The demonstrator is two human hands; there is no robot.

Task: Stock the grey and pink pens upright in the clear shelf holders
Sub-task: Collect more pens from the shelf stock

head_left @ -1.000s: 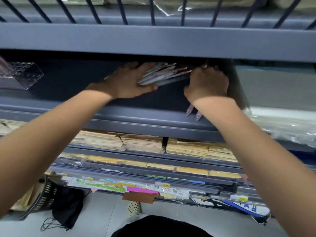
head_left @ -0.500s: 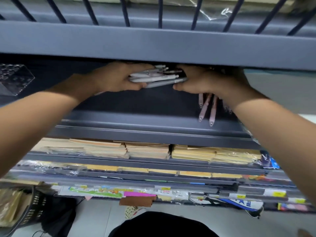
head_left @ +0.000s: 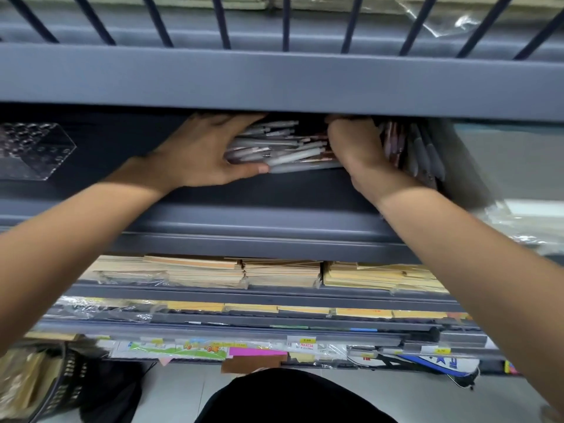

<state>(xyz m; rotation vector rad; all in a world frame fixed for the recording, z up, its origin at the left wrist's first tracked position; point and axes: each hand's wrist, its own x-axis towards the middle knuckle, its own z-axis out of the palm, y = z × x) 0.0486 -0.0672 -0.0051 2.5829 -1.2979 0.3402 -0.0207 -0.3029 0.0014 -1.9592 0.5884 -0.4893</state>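
Gripping grey and pink pens (head_left: 283, 151), left hand (head_left: 201, 154); label (head_left: 306, 345) "No.4734" below.

We see bright, soft light on the arms (head_left: 91, 233), but it is dark deep in the shelf (head_left: 128, 166). The plastic (head_left: 439, 22) shines. Straight edges bend, and the right side is blurry

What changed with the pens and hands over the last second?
The pens that hung below the right hand are gone from there; pink and grey pens now stand just right of it. The left hand still grips the pen bundle; the clear holder stays at left.
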